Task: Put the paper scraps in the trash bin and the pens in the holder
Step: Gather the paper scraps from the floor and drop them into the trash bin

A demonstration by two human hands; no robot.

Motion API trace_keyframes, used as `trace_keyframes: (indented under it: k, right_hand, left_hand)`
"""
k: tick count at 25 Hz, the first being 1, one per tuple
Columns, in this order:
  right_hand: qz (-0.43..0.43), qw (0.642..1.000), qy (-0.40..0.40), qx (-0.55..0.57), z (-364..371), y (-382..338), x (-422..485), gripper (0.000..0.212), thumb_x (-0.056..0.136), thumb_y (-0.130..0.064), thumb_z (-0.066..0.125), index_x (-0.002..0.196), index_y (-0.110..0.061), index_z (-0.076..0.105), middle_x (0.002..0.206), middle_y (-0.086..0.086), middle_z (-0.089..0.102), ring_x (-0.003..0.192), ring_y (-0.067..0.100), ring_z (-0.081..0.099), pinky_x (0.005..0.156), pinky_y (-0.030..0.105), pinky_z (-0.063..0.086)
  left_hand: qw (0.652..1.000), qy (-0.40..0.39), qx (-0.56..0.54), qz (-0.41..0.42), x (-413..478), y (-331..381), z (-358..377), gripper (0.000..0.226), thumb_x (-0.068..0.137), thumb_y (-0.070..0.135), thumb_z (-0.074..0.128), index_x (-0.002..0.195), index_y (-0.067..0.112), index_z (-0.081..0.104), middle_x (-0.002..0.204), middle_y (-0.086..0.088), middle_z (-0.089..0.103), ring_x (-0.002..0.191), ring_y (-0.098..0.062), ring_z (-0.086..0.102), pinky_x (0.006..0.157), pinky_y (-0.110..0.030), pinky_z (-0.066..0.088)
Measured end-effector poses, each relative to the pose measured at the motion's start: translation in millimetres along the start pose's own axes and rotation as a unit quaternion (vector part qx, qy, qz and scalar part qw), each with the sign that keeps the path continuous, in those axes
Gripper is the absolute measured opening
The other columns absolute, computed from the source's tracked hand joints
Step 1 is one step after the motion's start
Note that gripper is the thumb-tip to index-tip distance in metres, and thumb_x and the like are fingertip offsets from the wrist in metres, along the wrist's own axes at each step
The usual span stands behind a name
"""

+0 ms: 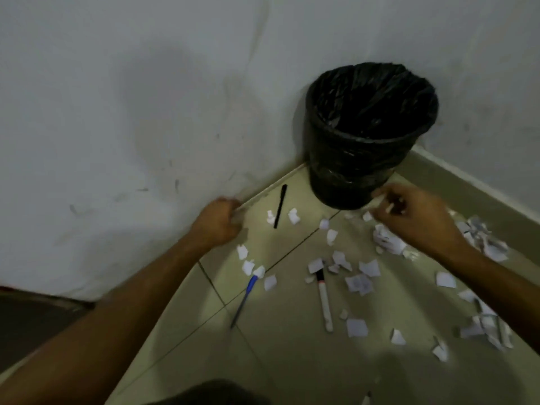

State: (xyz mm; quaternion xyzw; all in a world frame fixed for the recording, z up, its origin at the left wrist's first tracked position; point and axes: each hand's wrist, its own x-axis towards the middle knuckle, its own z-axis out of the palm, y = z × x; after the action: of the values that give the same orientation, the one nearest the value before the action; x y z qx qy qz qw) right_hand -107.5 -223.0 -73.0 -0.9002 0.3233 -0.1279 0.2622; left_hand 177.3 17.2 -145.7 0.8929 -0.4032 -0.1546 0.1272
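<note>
Fingers of right hand (415, 217) pinch torn white paper scraps (388, 207); left hand (217, 220) fisted.

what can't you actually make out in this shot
- Head view: the inside of the trash bin is too dark to show scraps.
- Head view: the right hand is motion-blurred; it pinches something pale, seemingly paper.
- Head view: the left hand is curled, so whether it holds anything is hidden.
- Head view: no pen holder shows in frame.
- Head view: an object at the bottom edge is cut off.
</note>
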Motion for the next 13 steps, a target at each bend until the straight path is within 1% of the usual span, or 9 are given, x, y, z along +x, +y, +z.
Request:
trace_keyframes:
  k: [1,3,4,6,7,9,11,12,13]
  right_hand:
    - [0.011,0.999,-0.041,-0.015,14.2,10.7,-9.3,0.027,0.086,-0.028,0.07,0.111,-0.021,0.067,0.086,-0.006,0.066,0.071,0.003,0.06,0.061,0.016,0.042]
    - [0.03,0.994,-0.096,-0.041,33.3,24.5,-24.7,0.031,0.084,-0.029,0.072,0.114,-0.022,0.067,0.089,-0.005,0.066,0.074,0.006,0.062,0.063,0.018,0.044]
    - [0.036,0.992,-0.114,-0.051,40.5,29.0,-31.3,0.032,0.083,-0.029,0.073,0.114,-0.022,0.067,0.091,-0.004,0.066,0.074,0.008,0.063,0.063,0.019,0.044]
    - [0.046,0.988,-0.134,-0.053,49.1,32.7,-40.5,0.033,0.082,-0.029,0.074,0.113,-0.023,0.068,0.092,-0.003,0.066,0.075,0.01,0.062,0.065,0.022,0.046]
    - [0.053,0.987,-0.142,-0.05,52.2,33.0,-43.7,0.032,0.082,-0.029,0.074,0.113,-0.024,0.068,0.092,-0.003,0.066,0.076,0.01,0.062,0.067,0.024,0.048]
    - [0.06,0.984,-0.16,-0.042,57.3,32.3,-47.7,0.031,0.083,-0.029,0.073,0.113,-0.024,0.068,0.094,-0.002,0.067,0.077,0.01,0.062,0.071,0.027,0.051]
    - [0.061,0.984,-0.163,-0.04,60.1,31.7,-49.3,0.028,0.085,-0.028,0.071,0.112,-0.024,0.068,0.093,-0.002,0.067,0.077,0.009,0.062,0.071,0.027,0.051]
    - [0.061,0.985,-0.159,-0.041,60.7,31.1,-49.0,0.026,0.085,-0.028,0.071,0.111,-0.024,0.068,0.092,-0.003,0.067,0.077,0.008,0.062,0.07,0.026,0.05]
    - [0.062,0.985,-0.154,-0.04,61.2,31.4,-47.5,0.026,0.085,-0.028,0.071,0.11,-0.024,0.069,0.092,-0.003,0.067,0.076,0.008,0.061,0.069,0.026,0.05]
  left_hand:
    - [0.999,-0.022,0.026,-0.022,-8.3,-20.8,16.9,0.053,0.076,0.025,0.066,0.127,0.009,0.059,0.119,-0.02,0.06,0.107,-0.035,0.06,0.088,-0.034,0.049]
    - [0.997,-0.035,0.061,-0.023,-13.1,-40.2,42.8,0.053,0.076,0.017,0.066,0.126,0.005,0.058,0.118,-0.022,0.056,0.103,-0.039,0.059,0.083,-0.039,0.053]
    - [0.997,-0.033,0.065,-0.015,-11.9,-42.0,52.0,0.047,0.075,0.012,0.064,0.12,0.002,0.06,0.115,-0.023,0.056,0.099,-0.04,0.06,0.079,-0.04,0.054]
    - [0.999,-0.016,0.048,0.004,-9.5,-35.3,63.6,0.029,0.073,0.002,0.056,0.101,-0.002,0.066,0.103,-0.024,0.059,0.092,-0.041,0.06,0.072,-0.039,0.052]
    - [0.999,0.0,0.029,0.017,-9.2,-29.5,68.4,0.026,0.074,-0.001,0.055,0.096,-0.002,0.069,0.1,-0.023,0.06,0.091,-0.04,0.061,0.072,-0.037,0.052]
    - [0.999,0.023,-0.025,0.043,-13.6,-19.1,75.0,0.029,0.078,-0.001,0.057,0.103,0.002,0.072,0.104,-0.018,0.065,0.093,-0.031,0.063,0.077,-0.032,0.052]
    - [0.994,0.058,-0.068,0.055,-21.8,-12.5,71.0,0.03,0.081,0.003,0.059,0.107,0.007,0.072,0.108,-0.013,0.067,0.093,-0.024,0.065,0.079,-0.031,0.053]
    - [0.991,0.1,-0.069,0.051,-23.1,-14.2,66.9,0.03,0.082,0.004,0.058,0.109,0.008,0.071,0.111,-0.013,0.065,0.095,-0.024,0.064,0.08,-0.032,0.054]
    - [0.989,0.136,-0.041,0.037,-21.4,-18.6,63.0,0.032,0.082,0.004,0.058,0.113,0.008,0.068,0.116,-0.014,0.062,0.1,-0.027,0.061,0.082,-0.036,0.054]
